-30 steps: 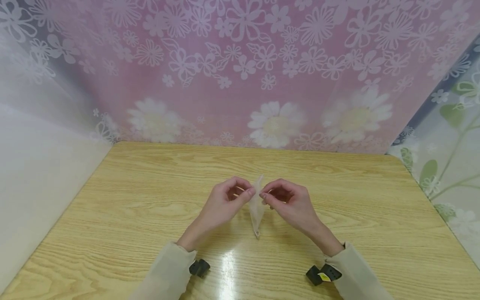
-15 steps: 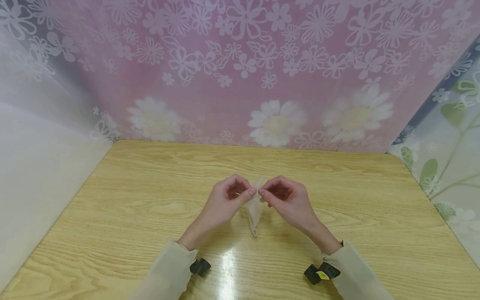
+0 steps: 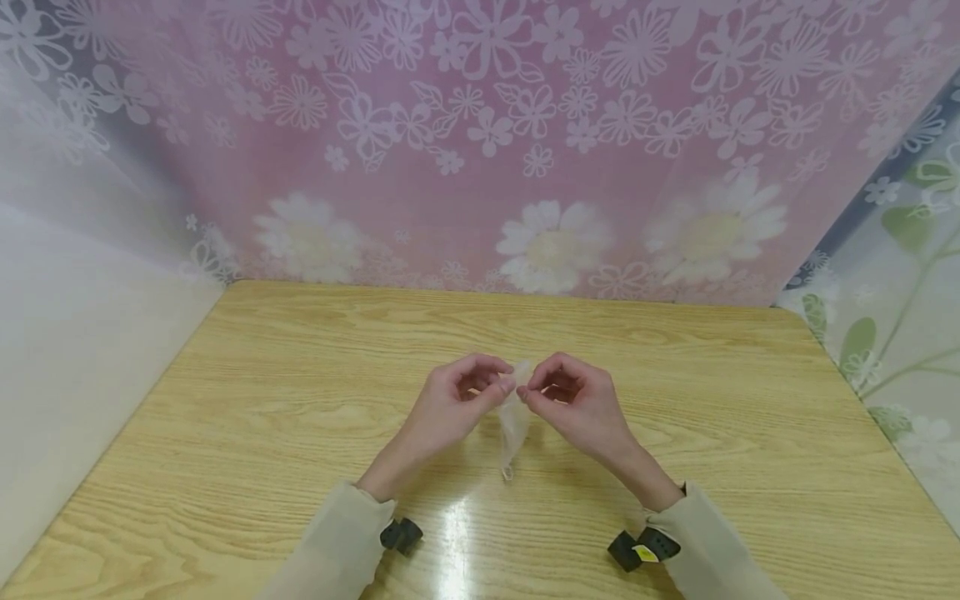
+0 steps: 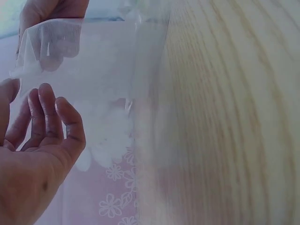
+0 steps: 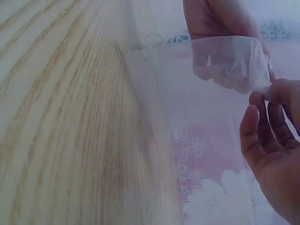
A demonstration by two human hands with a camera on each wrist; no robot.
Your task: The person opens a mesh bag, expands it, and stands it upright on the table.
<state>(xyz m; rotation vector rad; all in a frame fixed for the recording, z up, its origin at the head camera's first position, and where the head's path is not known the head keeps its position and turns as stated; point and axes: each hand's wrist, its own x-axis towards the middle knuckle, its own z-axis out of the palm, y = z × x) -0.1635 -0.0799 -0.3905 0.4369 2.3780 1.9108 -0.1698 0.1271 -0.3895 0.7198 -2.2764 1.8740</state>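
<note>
A sheer, whitish mesh bag (image 3: pixel 513 425) hangs between the two hands just above the table, its narrow lower end toward the person. At its left side the left hand (image 3: pixel 450 398) pinches the upper edge with thumb and forefinger. From the other side the right hand (image 3: pixel 581 404) pinches the same edge, its fingertips close to the left ones. In the left wrist view the thin fabric of the bag (image 4: pixel 101 70) spreads past the left hand (image 4: pixel 44 140), whose other fingers are bent loosely. The right wrist view shows the right hand (image 5: pixel 276 140) at a gathered corner of the bag (image 5: pixel 225 51).
The wood-grain table (image 3: pixel 262 400) spreads around both hands. A pink floral curtain (image 3: pixel 420 183) hangs behind its far edge, with pale cloth (image 3: pixel 82 333) at the left and leaf-patterned cloth (image 3: pixel 907 317) at the right. Black wrist devices (image 3: pixel 401 535) sit beside the cuffs.
The hands stay near the same place while their fingertips shift slightly along the bag's edge. The lower end of the bag has swung a little left and toward the person.
</note>
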